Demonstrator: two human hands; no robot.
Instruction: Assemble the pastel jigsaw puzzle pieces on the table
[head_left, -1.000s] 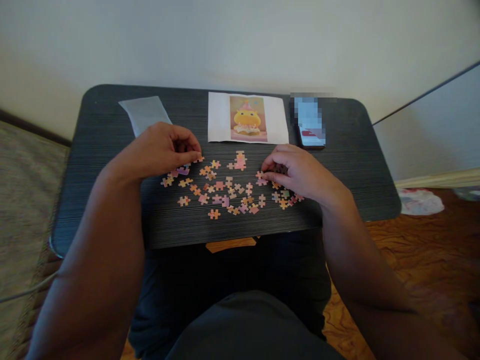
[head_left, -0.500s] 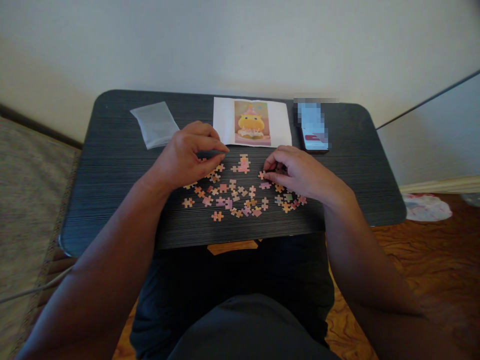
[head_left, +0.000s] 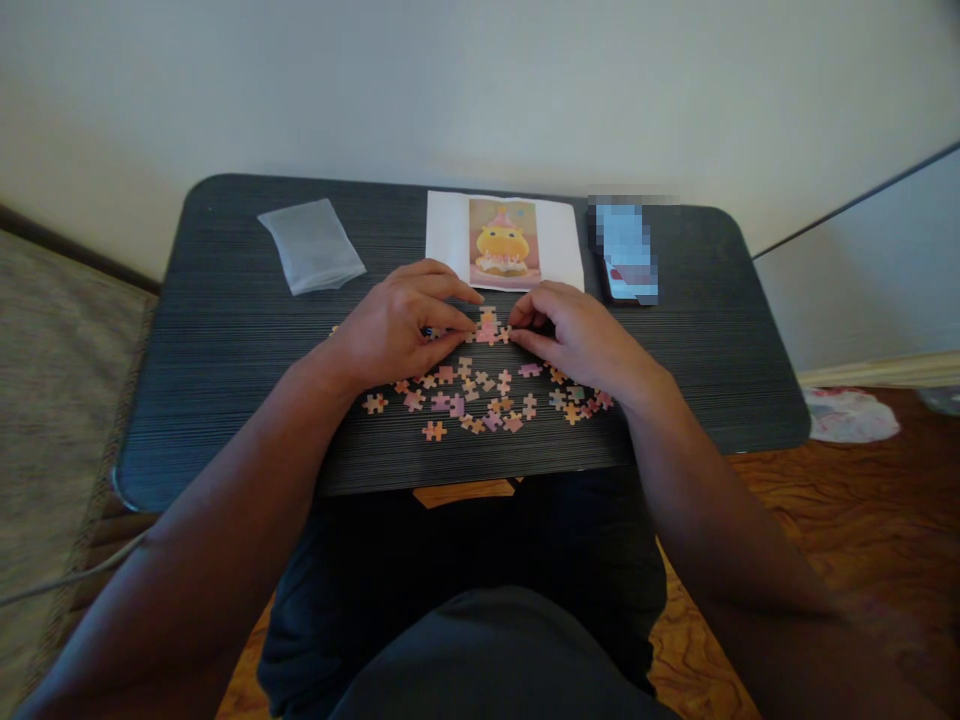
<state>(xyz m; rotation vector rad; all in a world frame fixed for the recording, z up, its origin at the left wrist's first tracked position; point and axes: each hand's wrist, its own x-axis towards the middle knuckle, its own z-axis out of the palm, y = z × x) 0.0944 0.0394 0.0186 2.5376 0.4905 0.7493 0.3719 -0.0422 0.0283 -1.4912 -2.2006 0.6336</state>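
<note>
Several small pastel puzzle pieces (head_left: 480, 400) lie scattered on the dark table (head_left: 225, 330). A little joined cluster of pieces (head_left: 487, 325) sits between my two hands. My left hand (head_left: 401, 325) rests over the left pieces, its fingers stretched toward the cluster and touching it. My right hand (head_left: 574, 335) has its fingers curled and pinched at the cluster's right edge, on a piece too small to make out. A printed picture (head_left: 502, 240) of a yellow figure lies just beyond the hands.
A clear plastic bag (head_left: 311, 245) lies at the back left of the table. A phone (head_left: 626, 255) lies right of the picture. A wall stands behind the table; wooden floor and a cloth (head_left: 851, 415) are at the right.
Both hands have moved inward to the joined cluster: the left hand came from the far left pieces, the right hand shifted left and up from the right pieces.
</note>
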